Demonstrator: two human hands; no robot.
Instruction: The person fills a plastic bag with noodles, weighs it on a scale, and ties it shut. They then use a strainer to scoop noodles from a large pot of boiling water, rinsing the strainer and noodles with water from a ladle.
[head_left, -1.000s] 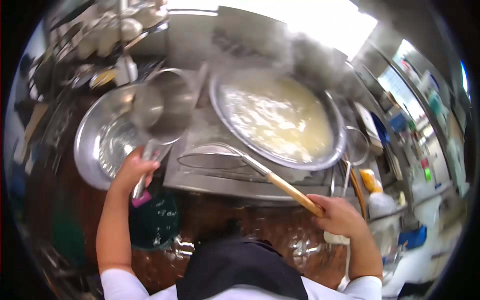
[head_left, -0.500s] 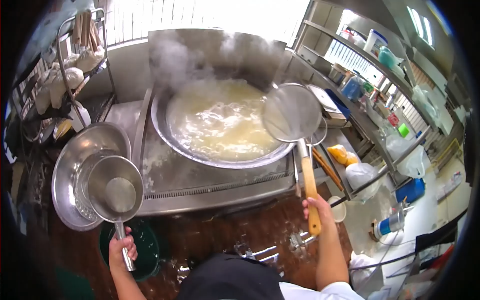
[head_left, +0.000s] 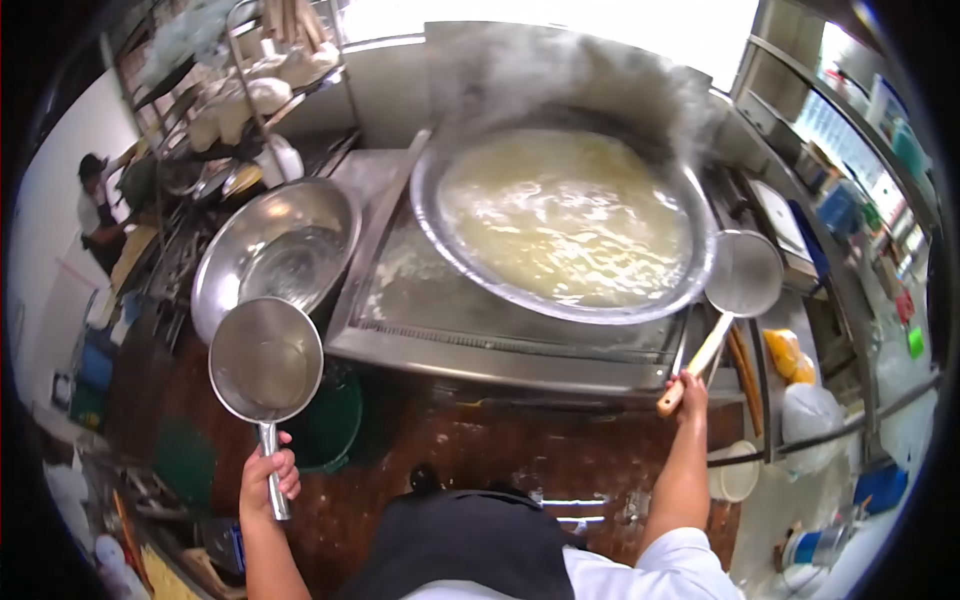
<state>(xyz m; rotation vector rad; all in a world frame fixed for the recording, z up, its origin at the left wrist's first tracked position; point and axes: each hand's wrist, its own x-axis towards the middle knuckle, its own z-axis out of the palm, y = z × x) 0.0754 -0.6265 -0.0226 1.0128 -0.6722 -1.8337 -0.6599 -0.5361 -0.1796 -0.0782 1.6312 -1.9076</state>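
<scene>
My left hand [head_left: 268,475] is closed round the metal handle of a deep saucepan-shaped ladle [head_left: 266,362], held in front of a wide steel basin [head_left: 215,262]. A little cloudy liquid seems to lie at the bottom of the ladle. My right hand [head_left: 689,394] grips the wooden handle of a round mesh strainer [head_left: 745,275]. The strainer's head is at the right rim of a large wok [head_left: 560,312], apart from the liquid as far as I can tell. Pale yellowish liquid [head_left: 560,215] bubbles in the wok and gives off steam.
The wok is set in a steel stove top [head_left: 450,300]. Below the basin stands a green bucket [head_left: 335,425] on the wet reddish floor. Wooden sticks [head_left: 745,380] and a yellow-orange bag [head_left: 789,356] lie at the right. A person [head_left: 100,215] stands far left beside a loaded rack.
My view has turned left, bringing the other person into sight. The strainer has moved from over the wok's right side outward and lower, to its rim. Both hands keep their grips.
</scene>
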